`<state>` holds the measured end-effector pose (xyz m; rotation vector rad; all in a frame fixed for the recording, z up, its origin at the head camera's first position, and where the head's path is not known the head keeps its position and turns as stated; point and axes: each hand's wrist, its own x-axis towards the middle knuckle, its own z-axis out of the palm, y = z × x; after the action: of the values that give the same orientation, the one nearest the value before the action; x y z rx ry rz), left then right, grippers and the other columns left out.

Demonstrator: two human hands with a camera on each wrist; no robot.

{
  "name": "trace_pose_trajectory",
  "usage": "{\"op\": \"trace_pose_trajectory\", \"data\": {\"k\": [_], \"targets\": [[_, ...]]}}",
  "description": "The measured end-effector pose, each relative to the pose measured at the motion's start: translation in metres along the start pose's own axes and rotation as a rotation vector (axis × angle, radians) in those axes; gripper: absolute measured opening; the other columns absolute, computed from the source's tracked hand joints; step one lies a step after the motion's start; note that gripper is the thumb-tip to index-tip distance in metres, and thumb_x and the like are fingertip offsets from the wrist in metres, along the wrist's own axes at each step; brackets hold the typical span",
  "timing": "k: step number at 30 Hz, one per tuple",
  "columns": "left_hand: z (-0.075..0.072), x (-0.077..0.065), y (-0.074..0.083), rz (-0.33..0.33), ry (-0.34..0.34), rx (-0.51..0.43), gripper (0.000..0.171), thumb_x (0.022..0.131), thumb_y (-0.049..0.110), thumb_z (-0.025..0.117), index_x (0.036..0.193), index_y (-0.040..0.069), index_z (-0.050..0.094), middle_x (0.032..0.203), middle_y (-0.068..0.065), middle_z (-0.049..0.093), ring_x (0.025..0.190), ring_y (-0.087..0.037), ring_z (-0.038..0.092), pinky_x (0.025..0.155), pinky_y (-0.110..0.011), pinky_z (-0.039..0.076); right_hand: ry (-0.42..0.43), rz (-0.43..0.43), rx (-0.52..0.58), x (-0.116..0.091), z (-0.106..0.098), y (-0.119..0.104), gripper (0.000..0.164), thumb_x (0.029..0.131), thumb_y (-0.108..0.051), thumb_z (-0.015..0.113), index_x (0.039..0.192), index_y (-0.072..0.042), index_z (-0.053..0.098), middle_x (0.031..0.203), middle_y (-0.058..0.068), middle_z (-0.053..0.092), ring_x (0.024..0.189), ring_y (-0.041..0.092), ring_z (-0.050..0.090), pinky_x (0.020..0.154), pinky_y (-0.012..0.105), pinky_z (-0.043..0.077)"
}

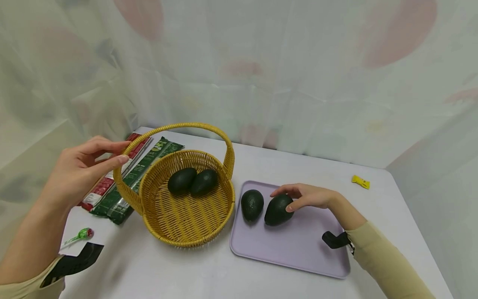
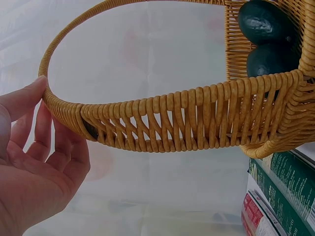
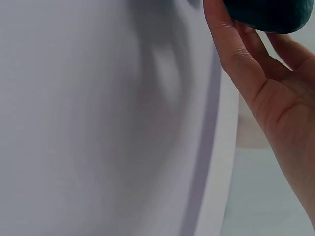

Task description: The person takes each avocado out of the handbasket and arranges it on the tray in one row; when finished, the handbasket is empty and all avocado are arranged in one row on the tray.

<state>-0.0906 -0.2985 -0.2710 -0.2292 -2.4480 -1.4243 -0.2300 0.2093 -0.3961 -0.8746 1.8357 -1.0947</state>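
Observation:
My left hand (image 1: 87, 168) pinches the handle (image 2: 172, 120) of a yellow wicker basket (image 1: 186, 238) on its left side, thumb on one face and fingers behind. Inside the basket two dark green avocados (image 1: 182, 181) lie side by side near the back. Over a lilac tray (image 1: 287, 259) to the right, my right hand (image 1: 308, 196) grips another avocado (image 1: 277, 211) between thumb and fingers. In the right wrist view that avocado (image 3: 273, 14) shows at the top, the tray surface beside it. One more avocado (image 1: 252, 204) lies on the tray's left part.
Behind the basket's left side lie a green packet (image 1: 140, 174) and a red-and-white packet (image 1: 101, 189). A lollipop in a green wrapper (image 1: 85, 234) lies by the left forearm. At the back right is a small yellow wrapped sweet (image 1: 360, 181). A pale curtain hangs behind the white table.

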Motion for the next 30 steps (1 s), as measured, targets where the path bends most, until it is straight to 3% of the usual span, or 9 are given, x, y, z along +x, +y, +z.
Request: {"op": "trace_pose_trajectory", "data": {"k": [4, 10, 18, 23, 30], "targets": [[0.000, 0.000, -0.001, 0.001, 0.002, -0.025, 0.028, 0.090, -0.004, 0.066, 0.117, -0.002, 0.066, 0.104, -0.003, 0.061, 0.093, -0.006, 0.064, 0.074, -0.011, 0.051, 0.031, 0.034, 0.057, 0.002, 0.001, 0.005, 0.054, 0.089, -0.018, 0.069, 0.137, -0.005, 0.050, 0.141, 0.009, 0.049, 0.134, 0.024, 0.038, 0.098, 0.034, 0.042], [0.000, 0.001, 0.000, 0.000, 0.012, -0.062, 0.029, 0.088, -0.007, 0.066, 0.117, -0.002, 0.067, 0.103, -0.002, 0.062, 0.093, -0.007, 0.064, 0.074, -0.011, 0.051, 0.065, 0.119, 0.187, 0.007, 0.005, 0.012, 0.052, 0.089, -0.017, 0.069, 0.135, -0.002, 0.048, 0.133, 0.009, 0.053, 0.113, 0.020, 0.053, 0.083, 0.034, 0.053], [0.002, 0.000, 0.002, 0.004, 0.005, 0.002, 0.029, 0.090, -0.003, 0.066, 0.119, -0.003, 0.066, 0.104, -0.005, 0.060, 0.092, -0.006, 0.064, 0.073, -0.012, 0.052, 0.096, 0.157, 0.225, 0.011, 0.009, 0.016, 0.055, 0.092, -0.018, 0.066, 0.137, 0.004, 0.045, 0.125, 0.010, 0.055, 0.102, 0.019, 0.059, 0.086, 0.038, 0.054], [0.001, 0.000, 0.001, 0.008, 0.001, -0.016, 0.029, 0.090, -0.004, 0.065, 0.119, -0.003, 0.066, 0.104, -0.006, 0.060, 0.092, -0.007, 0.064, 0.073, -0.012, 0.052, 0.101, 0.160, 0.177, 0.013, 0.009, 0.016, 0.055, 0.094, -0.021, 0.063, 0.140, 0.003, 0.046, 0.124, 0.011, 0.056, 0.102, 0.019, 0.059, 0.087, 0.038, 0.054], [0.001, 0.000, 0.001, 0.013, -0.005, -0.046, 0.028, 0.091, -0.005, 0.064, 0.118, -0.005, 0.065, 0.104, -0.007, 0.059, 0.092, -0.008, 0.064, 0.073, -0.012, 0.052, 0.142, 0.165, 0.047, 0.013, 0.006, 0.016, 0.051, 0.094, -0.027, 0.063, 0.140, -0.008, 0.051, 0.123, 0.008, 0.056, 0.089, 0.023, 0.061, 0.082, 0.036, 0.052]]}}
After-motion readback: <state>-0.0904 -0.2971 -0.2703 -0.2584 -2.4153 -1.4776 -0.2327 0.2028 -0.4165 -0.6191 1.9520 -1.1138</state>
